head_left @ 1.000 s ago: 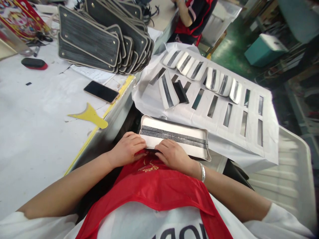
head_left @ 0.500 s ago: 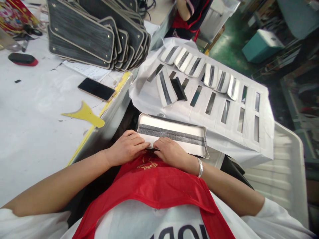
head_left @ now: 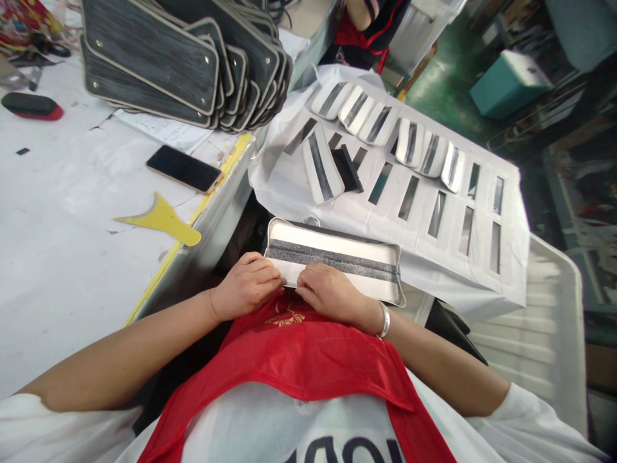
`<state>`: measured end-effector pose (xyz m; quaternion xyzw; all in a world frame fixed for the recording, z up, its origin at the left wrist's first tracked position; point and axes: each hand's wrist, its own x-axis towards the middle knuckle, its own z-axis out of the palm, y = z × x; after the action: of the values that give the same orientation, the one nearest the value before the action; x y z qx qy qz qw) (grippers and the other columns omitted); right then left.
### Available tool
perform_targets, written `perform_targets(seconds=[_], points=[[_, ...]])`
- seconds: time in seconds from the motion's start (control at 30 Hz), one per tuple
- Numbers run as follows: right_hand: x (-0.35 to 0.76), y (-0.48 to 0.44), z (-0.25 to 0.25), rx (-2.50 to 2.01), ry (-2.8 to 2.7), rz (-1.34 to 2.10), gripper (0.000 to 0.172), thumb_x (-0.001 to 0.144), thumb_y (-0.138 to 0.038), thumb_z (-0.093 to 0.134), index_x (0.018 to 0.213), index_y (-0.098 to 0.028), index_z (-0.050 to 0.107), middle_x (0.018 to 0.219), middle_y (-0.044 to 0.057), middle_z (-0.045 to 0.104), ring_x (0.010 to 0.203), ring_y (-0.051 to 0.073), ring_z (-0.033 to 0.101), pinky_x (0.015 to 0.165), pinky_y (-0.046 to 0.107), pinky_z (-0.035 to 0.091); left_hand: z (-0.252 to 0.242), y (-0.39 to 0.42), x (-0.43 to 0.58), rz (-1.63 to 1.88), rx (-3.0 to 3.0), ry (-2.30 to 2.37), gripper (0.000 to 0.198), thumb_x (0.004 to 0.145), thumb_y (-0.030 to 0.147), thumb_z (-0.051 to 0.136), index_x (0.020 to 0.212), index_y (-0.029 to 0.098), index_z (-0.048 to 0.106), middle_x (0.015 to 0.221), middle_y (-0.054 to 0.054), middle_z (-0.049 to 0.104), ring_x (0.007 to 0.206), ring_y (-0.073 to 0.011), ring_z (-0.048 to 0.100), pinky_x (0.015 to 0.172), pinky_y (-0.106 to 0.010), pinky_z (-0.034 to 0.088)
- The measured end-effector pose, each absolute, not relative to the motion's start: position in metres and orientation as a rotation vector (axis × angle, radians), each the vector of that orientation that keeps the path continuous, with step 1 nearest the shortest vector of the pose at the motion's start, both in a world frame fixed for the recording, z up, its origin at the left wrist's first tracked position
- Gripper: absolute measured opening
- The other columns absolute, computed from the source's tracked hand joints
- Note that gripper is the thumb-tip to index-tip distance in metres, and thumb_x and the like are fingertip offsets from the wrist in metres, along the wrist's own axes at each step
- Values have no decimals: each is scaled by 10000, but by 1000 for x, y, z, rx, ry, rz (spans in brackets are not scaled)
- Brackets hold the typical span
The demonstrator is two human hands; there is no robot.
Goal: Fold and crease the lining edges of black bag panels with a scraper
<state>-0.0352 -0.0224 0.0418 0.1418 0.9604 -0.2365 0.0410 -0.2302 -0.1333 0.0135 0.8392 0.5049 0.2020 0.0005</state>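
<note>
A long white panel with a dark grey stripe down its middle (head_left: 357,265) lies across my lap, its edges curled upward like a shallow trough. My left hand (head_left: 247,286) is closed over the near left edge, fingers bent together and thumb out of sight beneath. Close beside it, my right hand (head_left: 332,297) pinches the same near edge around its middle, fingers curled over the rim. A small gap separates the two hands. The panel's underside and whatever lies under my fingertips are hidden. A red apron (head_left: 308,354) reaches up to the near edge.
On the left table lie a yellow flat tool (head_left: 161,218), a phone (head_left: 184,168) and a stack of dark panels (head_left: 149,54). White sheeting (head_left: 376,218) ahead carries several smaller striped pieces (head_left: 322,164). Another person's arm (head_left: 359,13) shows at the top.
Both hands stay on the panel's near edge. My left fingertips have drawn slightly left, widening the gap between the hands. The view has shifted a little.
</note>
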Motion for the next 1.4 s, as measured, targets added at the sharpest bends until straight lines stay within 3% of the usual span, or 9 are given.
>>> perform_targets(seconds=[0.5, 0.67, 0.77, 0.87, 0.97, 1.1, 1.2, 1.4], points=[[-46, -29, 43, 697, 2884, -558, 128, 885, -182, 462, 817, -154, 567, 816, 67, 624, 756, 189, 564, 703, 296, 409, 17, -129, -205, 673, 2254, 1922, 178, 849, 222, 516, 697, 185, 600, 738, -18, 598, 794, -182, 514, 787, -379, 371], [-45, -30, 48, 841, 2900, -475, 128, 880, -262, 531, 921, -141, 544, 878, 92, 616, 801, 224, 570, 706, 319, 421, 15, -132, -197, 793, 1936, 2136, 89, 802, 249, 578, 859, 190, 613, 1029, -79, 557, 986, -238, 512, 856, -418, 412], [-35, -34, 44, 962, 2986, -346, 309, 860, -353, 577, 1069, -136, 508, 955, 111, 589, 814, 236, 549, 680, 331, 419, 14, -134, -193, 864, 1787, 2163, 300, 796, 252, 583, 1085, 181, 545, 1307, -139, 425, 1214, -291, 414, 987, -474, 377], [-22, -44, 35, 660, 3136, -180, 267, 931, -259, 440, 1166, -150, 506, 955, 108, 587, 797, 223, 521, 661, 344, 404, 10, -135, -189, 936, 1686, 2117, 442, 793, 280, 597, 1208, 196, 471, 1448, -154, 281, 1331, -313, 307, 1050, -493, 334], [-11, -53, 24, 385, 3202, -109, 334, 952, -179, 335, 1234, -100, 495, 1013, 136, 600, 836, 230, 517, 660, 372, 410, 4, -138, -186, 1039, 1577, 2116, 439, 802, 258, 581, 1220, 203, 457, 1433, -149, 320, 1330, -290, 337, 1073, -482, 323], [-1, -58, 13, 309, 3264, -98, 402, 944, -169, 339, 1312, -44, 441, 1240, 164, 547, 1110, 264, 478, 849, 414, 429, 0, -139, -182, 1086, 1503, 2153, 438, 795, 215, 572, 1219, 209, 460, 1412, -143, 355, 1325, -273, 354, 1074, -471, 334], [8, -56, 5, 303, 3285, -93, 444, 927, -178, 367, 1355, -69, 410, 1417, 136, 414, 1305, 267, 338, 1061, 458, 304, -1, -138, -180, 1100, 1483, 2159, 453, 775, 203, 584, 1214, 215, 469, 1400, -137, 373, 1311, -284, 370, 1047, -475, 373], [32, -48, -3, 424, 3266, -146, 529, 905, -259, 455, 1404, -114, 356, 1478, 117, 328, 1378, 254, 251, 1117, 460, 252, -2, -135, -177, 1118, 1440, 2183, 473, 749, 201, 607, 1200, 253, 474, 1383, -103, 388, 1283, -276, 409, 1017, -455, 414]])
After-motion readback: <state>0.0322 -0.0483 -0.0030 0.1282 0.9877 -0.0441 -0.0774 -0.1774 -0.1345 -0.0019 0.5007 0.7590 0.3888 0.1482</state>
